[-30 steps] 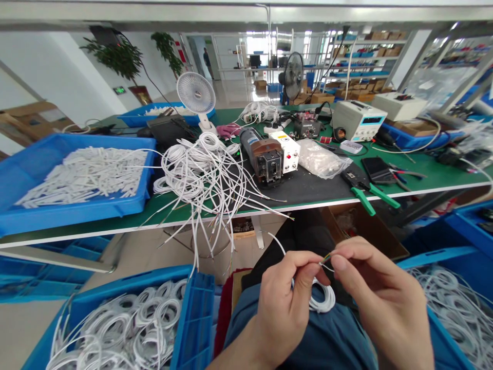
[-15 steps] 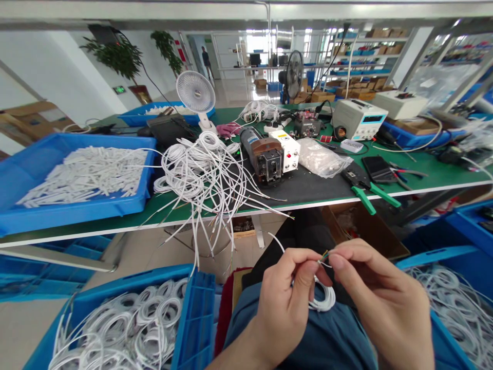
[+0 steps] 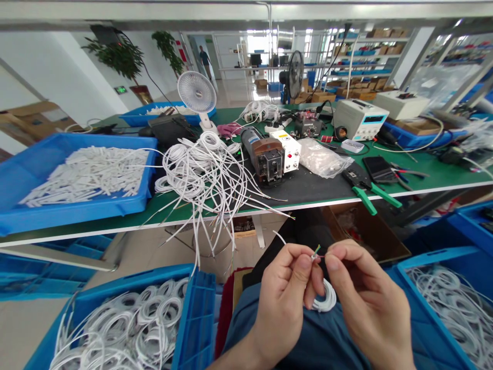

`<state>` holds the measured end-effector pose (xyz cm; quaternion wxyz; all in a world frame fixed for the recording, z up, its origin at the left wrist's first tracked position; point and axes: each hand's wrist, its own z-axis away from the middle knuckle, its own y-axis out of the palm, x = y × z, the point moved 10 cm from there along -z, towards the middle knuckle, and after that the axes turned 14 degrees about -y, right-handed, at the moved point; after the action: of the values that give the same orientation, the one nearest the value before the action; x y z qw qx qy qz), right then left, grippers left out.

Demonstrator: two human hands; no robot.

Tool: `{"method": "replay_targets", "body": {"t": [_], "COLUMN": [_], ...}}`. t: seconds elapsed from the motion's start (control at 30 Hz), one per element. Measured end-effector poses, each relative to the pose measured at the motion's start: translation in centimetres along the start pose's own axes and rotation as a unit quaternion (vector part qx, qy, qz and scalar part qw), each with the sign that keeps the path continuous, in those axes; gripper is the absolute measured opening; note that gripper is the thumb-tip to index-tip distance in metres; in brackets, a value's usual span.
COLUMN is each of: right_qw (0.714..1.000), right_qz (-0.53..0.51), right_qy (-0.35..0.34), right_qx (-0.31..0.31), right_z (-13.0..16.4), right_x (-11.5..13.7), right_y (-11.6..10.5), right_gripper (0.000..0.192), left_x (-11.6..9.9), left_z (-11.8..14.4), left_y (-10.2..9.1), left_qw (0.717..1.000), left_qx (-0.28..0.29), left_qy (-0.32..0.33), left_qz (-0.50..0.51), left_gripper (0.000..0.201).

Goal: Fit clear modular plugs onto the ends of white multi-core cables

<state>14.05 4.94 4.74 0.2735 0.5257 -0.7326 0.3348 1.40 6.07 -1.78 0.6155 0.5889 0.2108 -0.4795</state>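
My left hand (image 3: 287,295) pinches the stripped end of a white cable (image 3: 325,298), whose coil hangs below the fingers above my lap. Thin coloured wires (image 3: 317,250), green and yellow among them, stick up from the cable end. My right hand (image 3: 364,298) is closed, thumb against forefinger, on a reddish wire (image 3: 320,256) drawn out sideways from that end. Behind my left fingers the cable's other white end (image 3: 279,237) pokes up. On the bench edge ahead lies a tangled heap of white cables (image 3: 208,174), their stripped ends hanging over.
Blue bins of coiled cables stand at lower left (image 3: 192,313) and right (image 3: 423,257). On the bench are a blue tray (image 3: 127,205) of white tubes, a small motor machine (image 3: 265,156), a plastic bag (image 3: 323,156), green-handled pliers (image 3: 367,192) and a white fan (image 3: 197,92).
My right hand has shifted slightly left and now holds a reddish wire pulled apart from the others. The coloured wires in my left hand stand more upright. A distant person has moved slightly.
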Motion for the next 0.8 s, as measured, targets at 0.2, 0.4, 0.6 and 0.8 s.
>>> {"method": "replay_targets", "body": {"t": [0.2, 0.4, 0.6, 0.8], "right_qw": [0.999, 0.997, 0.964, 0.91], "right_qz": [0.033, 0.034, 0.118, 0.195], "right_qy": [-0.01, -0.029, -0.164, -0.254], "right_qx": [0.034, 0.059, 0.172, 0.265], "right_z": [-0.4, -0.6, -1.0, -1.6], "right_x": [0.0, 0.4, 2.2, 3.4], "right_y": [-0.3, 0.1, 0.7, 0.8], "right_gripper": [0.008, 0.01, 0.016, 0.022], "left_x": [-0.7, -1.0, -0.4, -1.8], "left_z": [0.1, 0.2, 0.5, 0.9], "left_y": [0.1, 0.4, -0.4, -0.4], "left_qw": [1.0, 0.999, 0.993, 0.96], "left_qx": [-0.002, -0.001, -0.013, -0.022], "left_qy": [0.013, 0.026, 0.031, 0.091], "left_qz": [-0.027, -0.046, -0.115, -0.265], "left_gripper": [0.025, 0.026, 0.021, 0.019]}}
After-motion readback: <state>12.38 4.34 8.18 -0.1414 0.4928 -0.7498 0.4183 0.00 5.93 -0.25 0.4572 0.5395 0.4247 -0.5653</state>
